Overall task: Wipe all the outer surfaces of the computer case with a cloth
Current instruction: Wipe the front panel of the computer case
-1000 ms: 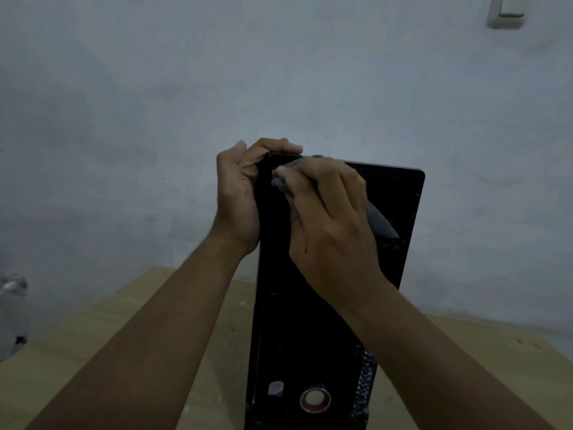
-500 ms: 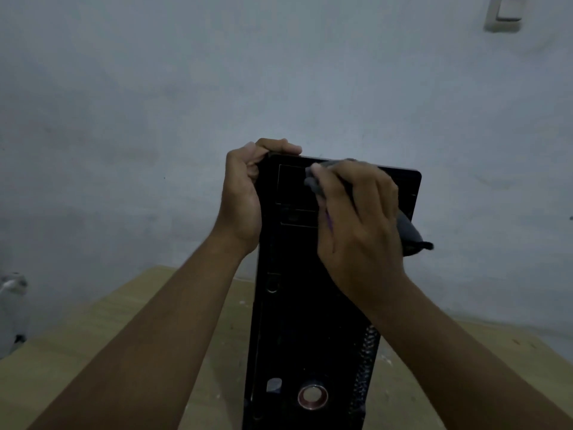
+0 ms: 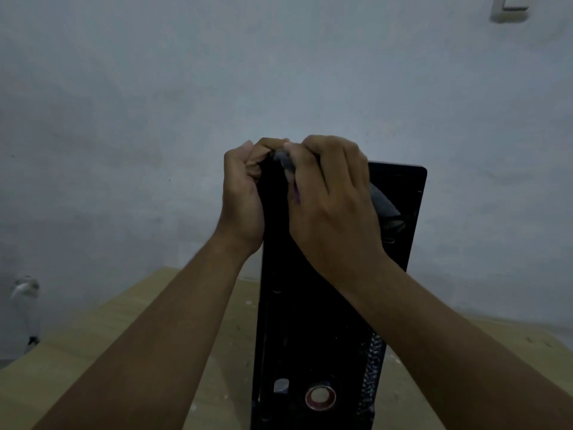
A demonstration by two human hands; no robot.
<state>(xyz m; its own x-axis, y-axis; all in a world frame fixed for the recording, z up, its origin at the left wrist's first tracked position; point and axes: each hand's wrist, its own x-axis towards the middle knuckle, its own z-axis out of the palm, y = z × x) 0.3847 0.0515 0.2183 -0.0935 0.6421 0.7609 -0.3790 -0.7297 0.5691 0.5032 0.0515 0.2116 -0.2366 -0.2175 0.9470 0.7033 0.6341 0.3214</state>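
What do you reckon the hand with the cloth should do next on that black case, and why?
Probably sweep the cloth rightward along the top of the computer case. The right hand holds it bunched at the top left corner, right against the left hand, which grips that corner to steady the case. The top right corner lies uncovered beside it.

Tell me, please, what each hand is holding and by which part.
The left hand grips the computer case by its top left corner. The right hand holds the grey cloth bunched up against the case's top edge.
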